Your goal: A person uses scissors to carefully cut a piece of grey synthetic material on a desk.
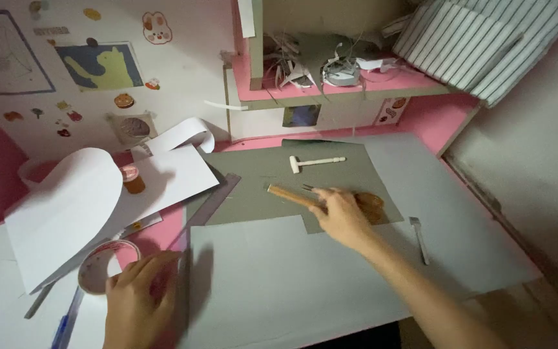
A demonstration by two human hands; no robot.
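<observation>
Right hand is at mid-surface over the grey sheet, fingers closed around the end of a wooden-handled tool. The handle runs out leftward from the fist and lies low over the sheet; whether it touches the sheet cannot be told. A thin dark prong shows just above the knuckles; what it belongs to is hard to make out. A brown round object sits just behind the hand, partly covered by it, its kind unclear. Left hand rests flat near the front-left edge of the surface, fingers spread and gripping nothing, pressing on the left border of a large pale sheet; fingertips are just beside a roll of tape. The wrist is cut off by the frame bottom. A small white hammer lies toward the back of the grey sheet, well apart from both hands. A metal tool lies toward the right edge.
</observation>
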